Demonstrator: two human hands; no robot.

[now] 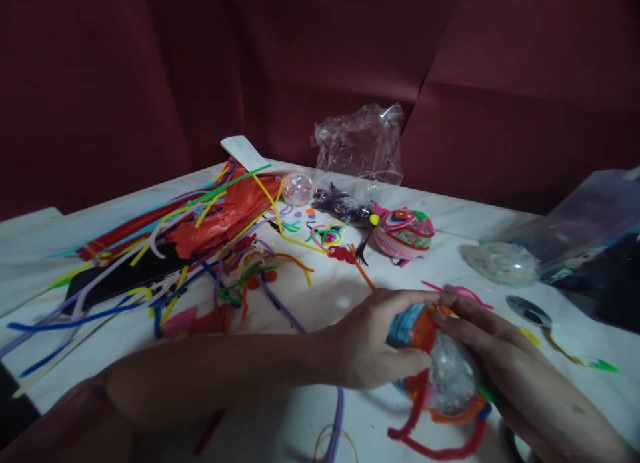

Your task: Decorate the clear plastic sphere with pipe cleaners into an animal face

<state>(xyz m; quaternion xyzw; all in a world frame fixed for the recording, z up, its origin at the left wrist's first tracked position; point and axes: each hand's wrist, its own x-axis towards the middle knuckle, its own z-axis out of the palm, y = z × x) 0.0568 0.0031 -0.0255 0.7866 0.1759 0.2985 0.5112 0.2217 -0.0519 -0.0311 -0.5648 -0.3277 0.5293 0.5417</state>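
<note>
Between my two hands sits a clear plastic ball [453, 376] wrapped in orange and blue fuzzy strands. My left hand [373, 343] grips its left side, thumb pressed on a red pipe cleaner [419, 399] that runs down the front. That pipe cleaner's loose part curves below the ball. My right hand [500, 349] closes round the right side, fingers over the top near the orange strand. Parts of the ball are covered by my fingers. Beyond my hands rests a pink yarn-wrapped ball [403, 239] with buttons on it.
Many loose pipe cleaners [165, 243] spread over the left, around red plastic wrapping [220, 216]. A clear ball [297, 189] and crinkled clear bag [360, 143] stand at the back. On the right are a speckled clear dome [505, 261], a tape roll [529, 309] and a plastic bag [590, 216].
</note>
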